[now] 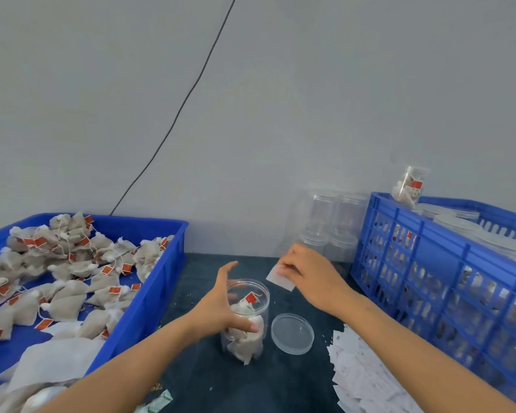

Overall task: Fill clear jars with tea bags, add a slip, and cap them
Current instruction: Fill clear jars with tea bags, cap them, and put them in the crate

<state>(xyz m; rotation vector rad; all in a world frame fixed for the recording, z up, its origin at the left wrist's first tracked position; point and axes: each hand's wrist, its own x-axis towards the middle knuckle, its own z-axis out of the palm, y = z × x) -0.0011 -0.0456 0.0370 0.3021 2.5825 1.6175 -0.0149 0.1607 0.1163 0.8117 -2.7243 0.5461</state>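
Head view, centre of the frame: the left hand [221, 305] wraps around the open clear jar [246, 320], thumb across the front, fingers spread behind the rim. The jar is already stuffed with tea bags [245, 338]. The right hand [307, 275] pinches a white slip [276, 278] just right of and above the jar mouth.

I'd keep that jar braced and feed the slip in edge first, down along the wall, so it doesn't snag on the bags or their strings. The lid [292, 333] sits flat just right of the jar, ready for capping.

Room's tight: blue tray [164, 281] at left, blue crate [379, 263] at right, slip pile [367, 374] lower right. The clearest path is straight down from above.
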